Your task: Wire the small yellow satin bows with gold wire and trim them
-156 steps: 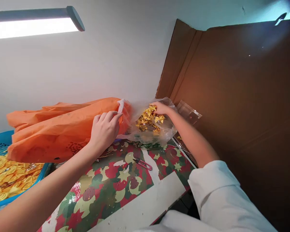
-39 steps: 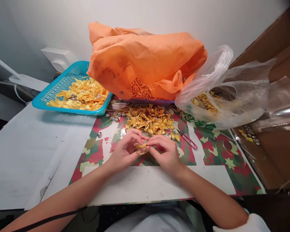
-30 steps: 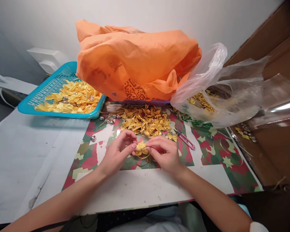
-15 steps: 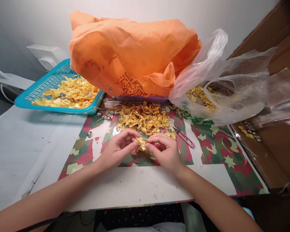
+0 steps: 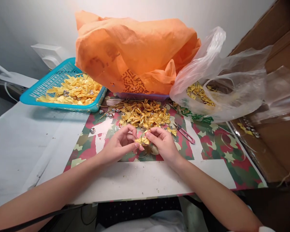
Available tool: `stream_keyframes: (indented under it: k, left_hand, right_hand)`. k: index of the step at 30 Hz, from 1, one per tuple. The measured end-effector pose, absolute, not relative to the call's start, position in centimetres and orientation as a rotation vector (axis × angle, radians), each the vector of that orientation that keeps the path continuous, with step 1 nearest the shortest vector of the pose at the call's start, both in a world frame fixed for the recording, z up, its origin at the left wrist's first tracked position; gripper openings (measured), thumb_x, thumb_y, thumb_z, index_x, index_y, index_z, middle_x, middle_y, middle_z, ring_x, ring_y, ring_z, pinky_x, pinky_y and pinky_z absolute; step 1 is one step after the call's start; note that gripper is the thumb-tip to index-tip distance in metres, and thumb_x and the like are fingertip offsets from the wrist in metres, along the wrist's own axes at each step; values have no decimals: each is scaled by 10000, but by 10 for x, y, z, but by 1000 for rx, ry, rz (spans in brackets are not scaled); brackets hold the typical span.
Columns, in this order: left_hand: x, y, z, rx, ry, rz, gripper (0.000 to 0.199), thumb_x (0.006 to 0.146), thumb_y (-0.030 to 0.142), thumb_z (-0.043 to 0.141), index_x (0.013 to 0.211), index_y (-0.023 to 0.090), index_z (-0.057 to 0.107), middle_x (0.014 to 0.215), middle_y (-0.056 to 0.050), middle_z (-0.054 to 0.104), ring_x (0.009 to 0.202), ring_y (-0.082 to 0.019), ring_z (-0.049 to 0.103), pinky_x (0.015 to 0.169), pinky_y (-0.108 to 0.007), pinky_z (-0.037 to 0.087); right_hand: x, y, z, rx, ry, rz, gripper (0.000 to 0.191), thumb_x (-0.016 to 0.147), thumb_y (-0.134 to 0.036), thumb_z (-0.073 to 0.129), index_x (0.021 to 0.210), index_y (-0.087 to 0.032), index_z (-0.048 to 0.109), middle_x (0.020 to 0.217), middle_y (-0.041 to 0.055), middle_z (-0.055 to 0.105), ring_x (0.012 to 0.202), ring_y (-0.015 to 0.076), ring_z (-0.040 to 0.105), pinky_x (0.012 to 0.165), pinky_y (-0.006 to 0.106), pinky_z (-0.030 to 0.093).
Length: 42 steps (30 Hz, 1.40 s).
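A small yellow ribbon bow is pinched in my left hand between thumb and fingers, above the near part of the patterned mat. My right hand pinches a thin gold wire that curves up from the bow. Just beyond both hands lies a pile of gold bows with wires. Pink-handled snips rest on the mat to the right of the pile.
A blue basket of yellow bows stands at the left. Behind the pile is a large orange bag. A clear plastic bag stands at the right beside cardboard. Silver bells lie left of my hands.
My right hand has drawn slightly away from the bow and its wire now stands up as a visible loop. The whole view has shifted a little.
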State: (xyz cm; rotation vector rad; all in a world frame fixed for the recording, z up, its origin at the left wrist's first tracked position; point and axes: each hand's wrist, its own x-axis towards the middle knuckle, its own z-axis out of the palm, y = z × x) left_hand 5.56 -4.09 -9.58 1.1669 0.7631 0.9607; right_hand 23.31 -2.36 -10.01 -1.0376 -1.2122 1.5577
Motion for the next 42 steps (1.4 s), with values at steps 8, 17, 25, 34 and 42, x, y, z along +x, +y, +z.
stream_keyframes:
  k: [8, 17, 25, 34, 42]
  left_hand:
    - [52, -48, -91, 1528, 998, 1287, 202, 787, 231, 723, 853, 202, 534, 646, 40, 551, 549, -77, 536, 444, -147, 402]
    - [55, -49, -94, 1336, 966, 981, 240, 819, 259, 705, 930, 224, 495, 706, 45, 582, 555, -99, 610, 498, -205, 545]
    - [54, -53, -97, 1352, 893, 971, 113, 799, 220, 713, 832, 190, 609, 666, 1, 673, 485, -127, 645, 442, -216, 541]
    - [54, -48, -92, 1710, 885, 931, 174, 816, 188, 668, 945, 203, 784, 624, -33, 700, 513, -120, 597, 448, -198, 485]
    - [54, -50, -99, 1260, 948, 830, 241, 791, 301, 725, 1005, 197, 770, 683, -28, 695, 491, -111, 600, 446, -223, 544]
  right_hand:
    - [229, -26, -103, -1003, -1222, 1655, 315, 729, -493, 735, 784, -199, 635, 742, -3, 660, 659, 114, 632, 644, 244, 577]
    - [230, -27, -102, -1035, -1290, 1452, 251, 768, -448, 705, 783, -205, 642, 772, 10, 681, 718, 127, 649, 667, 241, 566]
    - [231, -26, -103, -1046, -1228, 1617, 244, 727, -398, 734, 754, -189, 612, 718, -8, 656, 636, 106, 610, 607, 221, 545]
    - [250, -25, -86, -1163, -1614, 1110, 148, 719, -230, 710, 789, -192, 586, 732, -13, 621, 578, 103, 582, 535, 222, 491]
    - [351, -5, -65, -1744, -2109, 274, 264, 736, -340, 751, 905, -152, 676, 940, 102, 668, 893, 263, 620, 797, 382, 496]
